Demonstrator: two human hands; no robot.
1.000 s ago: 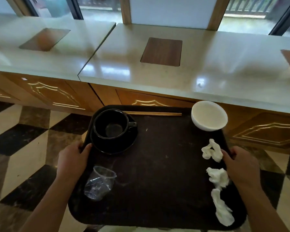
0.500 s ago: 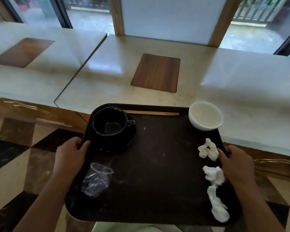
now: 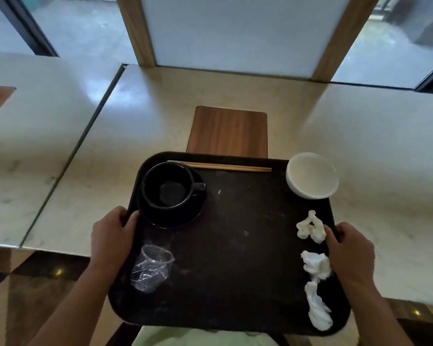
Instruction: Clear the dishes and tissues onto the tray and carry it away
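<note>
I hold a dark brown tray (image 3: 235,258) over the near edge of a stone counter. My left hand (image 3: 110,236) grips its left rim and my right hand (image 3: 348,250) grips its right rim. On the tray sit a black cup (image 3: 169,186) on a black saucer (image 3: 185,216) at the far left, wooden chopsticks (image 3: 225,166) along the far rim, a white bowl (image 3: 311,174) at the far right, a crumpled clear plastic cup (image 3: 151,268) near left, and three crumpled white tissues (image 3: 310,227) along the right side.
The pale stone counter (image 3: 360,158) spreads ahead, with a wooden inset panel (image 3: 228,131) just beyond the tray and a seam (image 3: 85,136) to the left. Windows and wooden posts (image 3: 135,28) stand behind. Dark and light floor tiles (image 3: 35,283) lie below left.
The tray and both hands have moved forward over the counter. The counter's wooden front has dropped out of sight. Everything on the tray keeps its place.
</note>
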